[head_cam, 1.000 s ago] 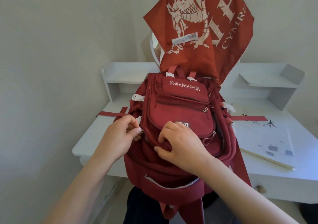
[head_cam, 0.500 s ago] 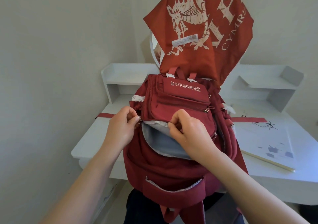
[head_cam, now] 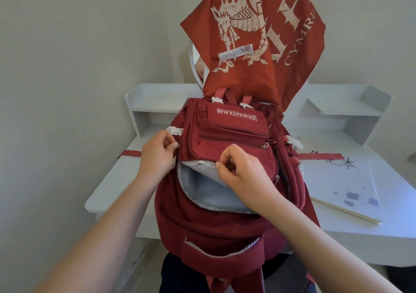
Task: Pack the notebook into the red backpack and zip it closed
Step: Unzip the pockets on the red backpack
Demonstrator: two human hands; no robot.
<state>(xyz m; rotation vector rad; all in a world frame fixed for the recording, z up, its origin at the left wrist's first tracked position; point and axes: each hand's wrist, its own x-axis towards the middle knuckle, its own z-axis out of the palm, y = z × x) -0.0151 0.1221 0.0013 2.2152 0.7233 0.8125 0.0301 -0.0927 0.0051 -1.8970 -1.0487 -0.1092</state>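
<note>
The red backpack [head_cam: 216, 223] hangs over the front edge of the white desk, its top toward me. Its main compartment gapes, showing pale grey lining [head_cam: 209, 191]. My left hand [head_cam: 157, 155] pinches the zipper pull at the opening's left end. My right hand [head_cam: 245, 175] grips the front flap's edge and holds it lifted away from the lining. The white notebook [head_cam: 344, 184], marked with black brush characters and small grey patches, lies flat on the desk to the right of the bag.
A red cloth with a white dragon print [head_cam: 258, 33] drapes over a round mirror behind the bag. White desk [head_cam: 108, 193] has raised shelves at back left and back right. Wall close on the left.
The main compartment went from shut to gaping: my left hand drew the zipper pull up the left side, while my right hand lifted the front flap away, exposing the grey lining.
</note>
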